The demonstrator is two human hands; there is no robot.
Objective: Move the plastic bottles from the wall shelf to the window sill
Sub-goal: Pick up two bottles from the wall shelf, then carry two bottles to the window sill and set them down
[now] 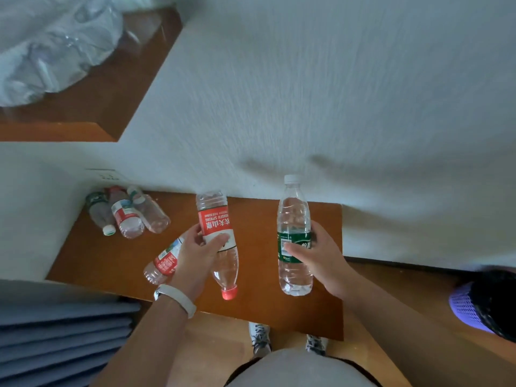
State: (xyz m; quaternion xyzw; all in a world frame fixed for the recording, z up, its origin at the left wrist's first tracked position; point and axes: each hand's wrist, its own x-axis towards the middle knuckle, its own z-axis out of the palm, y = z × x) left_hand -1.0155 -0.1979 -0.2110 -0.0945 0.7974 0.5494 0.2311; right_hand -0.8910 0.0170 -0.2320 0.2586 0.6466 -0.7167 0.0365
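My left hand (198,252) grips a clear bottle with a red label (216,227), turned upside down so its red cap points toward me. My right hand (318,255) holds an upright clear bottle with a green label (293,219) and a white cap. Both bottles hover over the brown wooden shelf (265,297) fixed to the white wall. Another red-labelled bottle (164,261) lies on the shelf, partly hidden behind my left hand. Three more bottles (125,213) lie side by side at the shelf's back left corner.
A second wooden ledge (111,88) sits higher at the upper left with crumpled clear plastic (53,46) on it. Grey curtain folds (55,331) hang at the lower left. A purple basket with a black liner (483,305) stands at the right on the wooden floor.
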